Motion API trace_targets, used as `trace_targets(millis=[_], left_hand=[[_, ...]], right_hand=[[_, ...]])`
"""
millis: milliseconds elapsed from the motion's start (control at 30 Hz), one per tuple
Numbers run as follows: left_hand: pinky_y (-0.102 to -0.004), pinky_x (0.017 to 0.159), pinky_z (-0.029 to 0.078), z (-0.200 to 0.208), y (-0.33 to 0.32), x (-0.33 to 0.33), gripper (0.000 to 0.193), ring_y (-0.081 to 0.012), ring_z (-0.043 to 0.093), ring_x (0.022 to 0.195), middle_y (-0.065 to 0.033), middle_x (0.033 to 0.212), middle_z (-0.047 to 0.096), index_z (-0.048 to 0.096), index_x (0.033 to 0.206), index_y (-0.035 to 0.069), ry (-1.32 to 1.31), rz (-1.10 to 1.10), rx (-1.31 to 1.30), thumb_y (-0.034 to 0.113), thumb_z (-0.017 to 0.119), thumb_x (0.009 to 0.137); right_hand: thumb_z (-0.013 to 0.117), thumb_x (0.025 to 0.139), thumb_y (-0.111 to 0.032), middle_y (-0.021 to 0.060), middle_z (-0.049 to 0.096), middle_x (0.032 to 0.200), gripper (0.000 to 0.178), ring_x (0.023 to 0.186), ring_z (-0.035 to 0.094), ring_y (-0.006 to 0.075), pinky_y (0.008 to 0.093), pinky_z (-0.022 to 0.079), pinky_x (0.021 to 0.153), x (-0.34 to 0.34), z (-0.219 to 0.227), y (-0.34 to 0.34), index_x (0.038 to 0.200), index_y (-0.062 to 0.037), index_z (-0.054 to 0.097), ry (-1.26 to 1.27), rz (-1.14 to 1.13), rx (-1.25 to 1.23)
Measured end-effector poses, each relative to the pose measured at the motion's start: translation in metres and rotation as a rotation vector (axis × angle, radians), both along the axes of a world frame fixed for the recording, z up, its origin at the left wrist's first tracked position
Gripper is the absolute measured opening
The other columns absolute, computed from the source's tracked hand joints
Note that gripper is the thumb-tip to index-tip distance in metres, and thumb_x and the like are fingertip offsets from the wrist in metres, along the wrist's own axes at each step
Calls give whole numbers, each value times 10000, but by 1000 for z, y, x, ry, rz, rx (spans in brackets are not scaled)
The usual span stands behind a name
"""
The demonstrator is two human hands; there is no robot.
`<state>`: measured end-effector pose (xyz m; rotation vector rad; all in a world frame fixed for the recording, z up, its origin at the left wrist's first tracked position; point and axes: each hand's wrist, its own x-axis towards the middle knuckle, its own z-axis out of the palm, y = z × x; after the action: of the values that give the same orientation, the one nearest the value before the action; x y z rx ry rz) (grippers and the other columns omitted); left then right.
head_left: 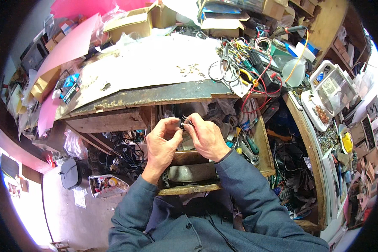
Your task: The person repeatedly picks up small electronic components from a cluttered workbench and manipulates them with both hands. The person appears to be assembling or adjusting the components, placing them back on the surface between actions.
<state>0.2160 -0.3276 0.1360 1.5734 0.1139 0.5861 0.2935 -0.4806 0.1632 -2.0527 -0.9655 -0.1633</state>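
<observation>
My left hand and my right hand meet above an open drawer at the bench front. Thumb and forefinger of the left are curled together in a pinch. The fingers of the right are bent inward and pressed together at the same spot. Between the fingertips sits a small dark piece, too small and too covered to name. Beneath the hands, inside the drawer, is a rounded grey metal object. Hand tools, among them a green-handled screwdriver, lie at the drawer's right side.
The bench has a worn dark front edge and a white sheet on top. Scissors and a multimeter with red leads crowd its right end. A clear-lidded container stands further right. A bin sits on the floor at left.
</observation>
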Motion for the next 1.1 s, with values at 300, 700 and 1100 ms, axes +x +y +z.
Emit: trace_targets(millis=[300, 700, 1100], left_hand=[[-243, 774, 564, 56, 9, 11, 305, -64, 682, 856, -24, 964, 770, 701, 1236, 15, 107, -128, 339, -3, 707, 931], [-265, 865, 598, 48, 11, 9, 226, -110, 720, 947, -74, 1061, 763, 705, 1181, -37, 120, -166, 164, -26, 715, 956], [-310, 716, 594, 100, 25, 46, 141, -210, 764, 767, -140, 892, 778, 743, 1052, -9, -253, 36, 866, 41, 739, 920]], right_hand=[[631, 1040, -144, 118, 655, 808, 162, 750, 610, 150, 336, 517, 703, 14, 2, -6, 1053, 17, 642, 324, 65, 334], [648, 1022, -137, 164, 664, 807, 157, 725, 631, 183, 346, 525, 698, 13, 1, -6, 1050, 18, 651, 273, 97, 299], [623, 1041, -153, 205, 659, 783, 173, 703, 668, 297, 407, 516, 680, 11, 8, -5, 1058, 19, 624, 272, -102, 326]])
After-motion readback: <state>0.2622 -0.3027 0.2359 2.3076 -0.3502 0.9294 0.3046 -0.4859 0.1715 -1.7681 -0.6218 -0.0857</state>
